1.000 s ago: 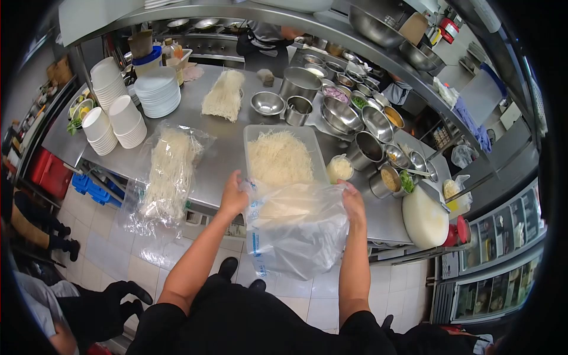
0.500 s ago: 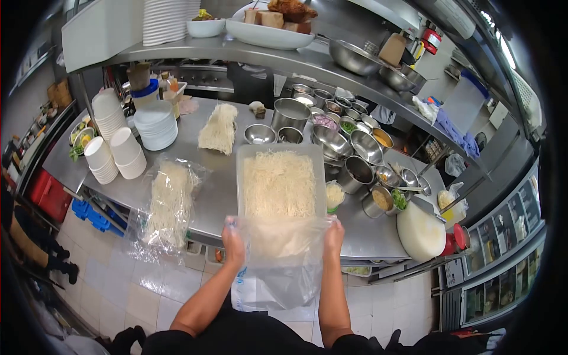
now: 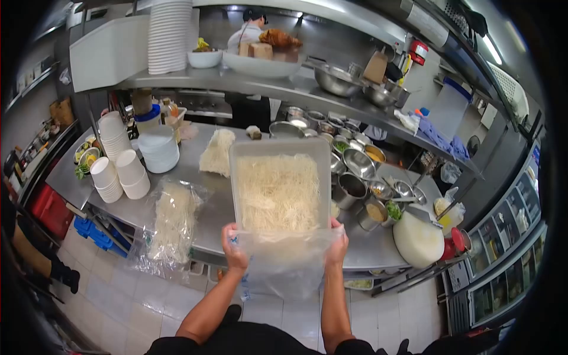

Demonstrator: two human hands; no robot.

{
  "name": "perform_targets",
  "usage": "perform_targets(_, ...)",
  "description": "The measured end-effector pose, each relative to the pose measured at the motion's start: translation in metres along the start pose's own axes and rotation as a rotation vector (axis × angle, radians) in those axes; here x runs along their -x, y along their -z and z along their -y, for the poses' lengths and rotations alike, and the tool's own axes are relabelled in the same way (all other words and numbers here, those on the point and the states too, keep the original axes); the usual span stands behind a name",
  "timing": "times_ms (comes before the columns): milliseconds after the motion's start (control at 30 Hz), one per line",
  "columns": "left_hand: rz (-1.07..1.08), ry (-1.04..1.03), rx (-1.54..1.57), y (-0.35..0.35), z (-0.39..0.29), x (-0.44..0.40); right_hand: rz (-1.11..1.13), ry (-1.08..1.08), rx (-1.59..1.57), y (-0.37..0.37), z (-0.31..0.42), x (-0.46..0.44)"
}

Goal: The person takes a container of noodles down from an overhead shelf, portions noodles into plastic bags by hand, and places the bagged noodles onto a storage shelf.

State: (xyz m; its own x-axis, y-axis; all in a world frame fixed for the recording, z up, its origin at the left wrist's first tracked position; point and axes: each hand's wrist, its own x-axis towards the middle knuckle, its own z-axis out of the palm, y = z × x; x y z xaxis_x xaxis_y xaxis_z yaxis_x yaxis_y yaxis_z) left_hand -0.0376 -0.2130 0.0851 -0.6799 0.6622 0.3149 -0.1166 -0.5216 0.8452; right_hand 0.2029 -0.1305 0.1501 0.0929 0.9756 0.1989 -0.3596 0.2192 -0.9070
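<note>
A rectangular translucent plastic tub (image 3: 325,177) of thin dry rice noodles (image 3: 278,192) is held up in front of me at the counter's near edge. A clear plastic bag (image 3: 284,266) covers the tub's near end and hangs down toward my body. At the near left corner, my left hand (image 3: 235,247) has its fingers closed on the bag's edge against the tub. My right hand (image 3: 335,244) grips the bag in the same way at the right corner. Left of the tub lies a clear bag of noodles (image 3: 173,222); loose noodles (image 3: 218,152) sit behind it.
Stacked white paper cups (image 3: 133,173) and plastic lids (image 3: 158,149) stand at the left. Metal pots (image 3: 350,190) and bowls of ingredients crowd the right, beside a thick white block (image 3: 418,238). An overhead shelf (image 3: 219,77) spans the counter. A co-worker (image 3: 248,29) stands beyond it.
The tub has come up and nearer, hiding the small bowls behind it, with both hands still gripping. The bag's hanging end has shifted. My view has tilted upward, showing a co-worker.
</note>
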Motion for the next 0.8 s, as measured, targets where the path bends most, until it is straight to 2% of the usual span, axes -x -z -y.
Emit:
perform_targets(33, 0.0, -0.011, 0.001, -0.004, -0.003, -0.003, 0.019, 0.012, -0.057, -0.002, 0.002, -0.001)
perform_targets(100, 0.052, -0.245, -0.15, -0.005, -0.01, 0.0, 0.025, 0.015, -0.117, 0.001, -0.004, 0.004)
perform_targets(167, 0.022, -0.147, -0.049, 0.001, 0.008, 0.008, -0.096, -0.032, 0.064, 0.008, -0.018, -0.002)
perform_targets(233, 0.05, -0.271, -0.2, -0.011, -0.001, -0.009, -0.026, -0.024, 0.016, 0.005, -0.017, -0.015)
perform_targets(333, 0.035, -0.32, -0.276, -0.013, -0.009, -0.009, -0.102, -0.064, -0.067, 0.008, -0.018, -0.005)
perform_targets(367, 0.036, -0.333, -0.268, -0.016, -0.006, -0.016, -0.039, -0.067, -0.174, 0.005, -0.014, -0.011)
perform_targets(467, 0.039, -0.296, -0.203, -0.014, 0.002, -0.006, 0.014, -0.11, -0.304, 0.006, -0.004, -0.003)
perform_targets(533, 0.105, -0.274, -0.02, -0.022, -0.005, -0.014, 0.032, -0.115, -0.341, -0.002, 0.004, -0.02)
perform_targets(633, 0.094, -0.35, -0.199, -0.028, -0.013, -0.02, 0.018, -0.102, -0.353, -0.003, 0.006, -0.019)
perform_targets(667, 0.17, -0.227, 0.031, -0.03, -0.013, -0.025, -0.019, -0.062, -0.342, -0.008, 0.009, -0.027)
perform_targets(700, 0.171, -0.219, 0.027, -0.034, -0.024, -0.023, -0.076, -0.048, -0.323, -0.006, 0.007, -0.02)
perform_targets(733, 0.113, -0.164, -0.109, -0.04, -0.041, -0.016, -0.087, -0.11, -0.368, -0.002, 0.004, -0.026)
perform_targets(767, 0.055, -0.135, -0.23, -0.049, -0.051, -0.021, -0.089, -0.1, -0.37, 0.0, 0.002, -0.025)
perform_targets(800, 0.054, -0.156, -0.216, -0.053, -0.05, -0.03, -0.109, -0.046, -0.344, -0.006, 0.005, -0.028)
